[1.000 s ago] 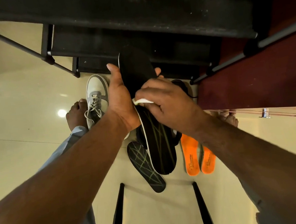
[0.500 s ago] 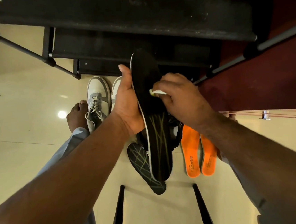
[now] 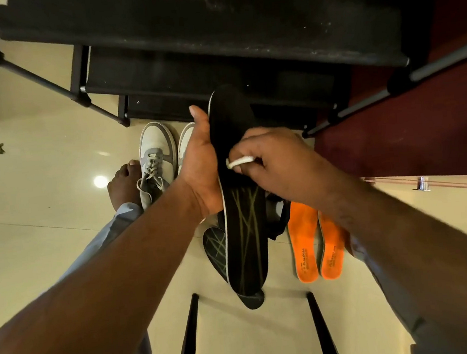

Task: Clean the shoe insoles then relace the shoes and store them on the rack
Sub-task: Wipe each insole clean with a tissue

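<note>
While both hands grip, left hand (image 3: 200, 168) insole (image 3: 242, 204), right hand (image 3: 276, 161) cloth (image 3: 239, 162), cream tiled floor (image 3: 47, 237), black rack (image 3: 213, 36)

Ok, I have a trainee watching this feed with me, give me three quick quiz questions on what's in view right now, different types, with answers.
1. True or false: the left hand grips the black insole.
2. What does the right hand pinch against it? A) a brush B) a white wipe C) a lace
3. How many orange insoles lie on the floor?

Key: 1 true. 2 B. 3 two, side by side, right of a second black insole that lies on the floor.
</note>
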### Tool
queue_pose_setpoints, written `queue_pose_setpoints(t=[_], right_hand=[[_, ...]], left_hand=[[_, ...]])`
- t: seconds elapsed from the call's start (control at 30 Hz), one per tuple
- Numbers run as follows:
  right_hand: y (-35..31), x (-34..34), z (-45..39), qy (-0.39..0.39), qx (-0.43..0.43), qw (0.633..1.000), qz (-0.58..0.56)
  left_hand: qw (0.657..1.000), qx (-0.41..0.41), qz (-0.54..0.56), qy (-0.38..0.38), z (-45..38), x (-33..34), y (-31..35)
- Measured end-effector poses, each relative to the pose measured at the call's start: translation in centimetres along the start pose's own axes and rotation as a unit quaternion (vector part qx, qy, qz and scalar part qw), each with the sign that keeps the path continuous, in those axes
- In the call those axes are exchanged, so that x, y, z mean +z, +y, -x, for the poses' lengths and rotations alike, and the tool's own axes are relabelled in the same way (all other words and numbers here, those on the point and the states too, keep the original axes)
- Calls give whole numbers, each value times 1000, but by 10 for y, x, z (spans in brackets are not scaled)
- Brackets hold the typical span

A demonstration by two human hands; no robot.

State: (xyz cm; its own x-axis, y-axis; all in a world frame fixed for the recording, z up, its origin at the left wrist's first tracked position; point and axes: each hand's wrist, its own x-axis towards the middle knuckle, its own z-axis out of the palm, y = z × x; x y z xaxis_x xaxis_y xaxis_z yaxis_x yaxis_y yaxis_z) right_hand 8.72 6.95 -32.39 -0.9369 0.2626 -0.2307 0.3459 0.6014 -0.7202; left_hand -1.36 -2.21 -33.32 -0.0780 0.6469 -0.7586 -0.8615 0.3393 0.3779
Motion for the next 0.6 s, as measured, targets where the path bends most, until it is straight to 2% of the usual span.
queue_pose_setpoints(t=[0.07, 0.1, 0.23, 0.27, 0.33, 0.4, 0.5, 0.6], right_hand=[[4, -9, -1, -36, 7, 999, -41], [6, -11, 0, -12, 17, 998, -55], [19, -11, 0, 214, 44, 976, 3], [21, -12, 0, 241, 54, 969, 15], [20, -10, 0, 248, 61, 967, 16], [12, -2, 1, 198, 38, 979, -6], [-1, -1, 0, 47, 5, 997, -65], [2, -17, -1, -93, 50, 988, -112]], left_hand=[[1000, -6, -5, -7, -1, 1, -2], [1000, -17, -8, -19, -2, 2, -5], [992, -95, -28, -83, -2, 8, -18], [990, -104, -32, -90, -2, 8, -20], [991, -99, -36, -81, -1, 9, -17], [996, -78, -26, -41, 1, 9, -10], [999, -41, -17, 18, -2, 1, -2], [998, -49, -21, 14, -5, -1, -6]])
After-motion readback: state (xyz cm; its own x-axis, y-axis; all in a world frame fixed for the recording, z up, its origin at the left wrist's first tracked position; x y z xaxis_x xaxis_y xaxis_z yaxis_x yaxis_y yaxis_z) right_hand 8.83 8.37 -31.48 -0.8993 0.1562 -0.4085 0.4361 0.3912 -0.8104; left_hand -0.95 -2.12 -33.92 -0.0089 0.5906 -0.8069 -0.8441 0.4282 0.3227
